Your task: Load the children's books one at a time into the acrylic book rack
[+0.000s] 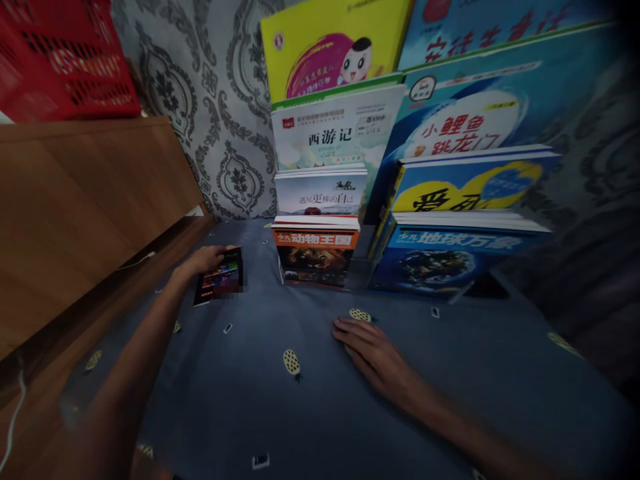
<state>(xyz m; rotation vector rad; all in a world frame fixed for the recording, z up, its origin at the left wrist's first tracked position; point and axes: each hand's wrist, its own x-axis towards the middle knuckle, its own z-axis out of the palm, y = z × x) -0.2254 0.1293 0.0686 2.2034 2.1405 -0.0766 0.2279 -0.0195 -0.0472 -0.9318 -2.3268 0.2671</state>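
My left hand (pixel 206 259) is at the upper left edge of a thin dark book (pixel 224 272) with a colourful cover, its fingers closed over that edge. The book lies slightly askew on the blue cloth, and part of its cover is blurred. My right hand (pixel 367 347) rests palm down on the cloth with its fingers stretched out, holding nothing. Beyond it stands an orange book with a lion cover (pixel 316 257), at the front of a left row of books. A blue book with a globe cover (pixel 440 257) fronts the row to the right.
Behind the front books rise a white book (pixel 340 130), a yellow book (pixel 330 53) and a teal book (pixel 465 113). A wooden cabinet (pixel 90 213) bounds the left side, with a red basket (pixel 65 67) on top. The blue patterned cloth (pixel 240 393) covers the surface.
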